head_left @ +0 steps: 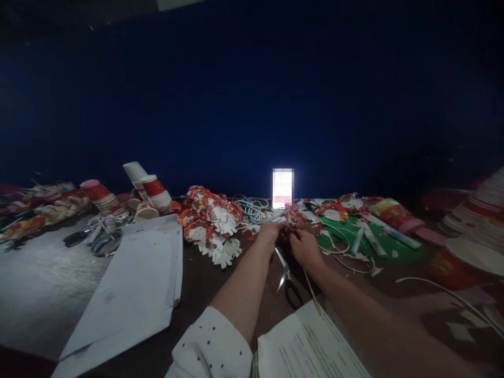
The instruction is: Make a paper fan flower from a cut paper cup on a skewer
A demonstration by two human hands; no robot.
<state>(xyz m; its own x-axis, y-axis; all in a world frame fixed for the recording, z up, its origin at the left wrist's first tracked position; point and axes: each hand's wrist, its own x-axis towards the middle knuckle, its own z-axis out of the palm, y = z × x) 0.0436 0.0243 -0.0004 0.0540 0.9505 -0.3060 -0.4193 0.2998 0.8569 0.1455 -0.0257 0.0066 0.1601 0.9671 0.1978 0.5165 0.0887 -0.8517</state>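
Observation:
My left hand [271,235] and my right hand [304,249] meet at the middle of the table, fingers bent inward. Between their fingertips is a small red-and-white cut paper piece [292,215], blurred and partly covered. A thin pale cord or stick [312,292] runs down from beneath my right hand. Black-handled scissors [290,286] lie partly open on the brown table just below my hands. Left of them is a heap of red-and-white cut paper flowers [214,220], beside a coil of light blue cord [252,207].
A lit phone screen [282,188] stands behind my hands. White board sheets [134,283] lie at left, printed pages [311,341] in front. Paper cups [154,191] stand at back left, and stacked cups [478,220] at right. Tubes [372,241] rest on a green sheet [405,251].

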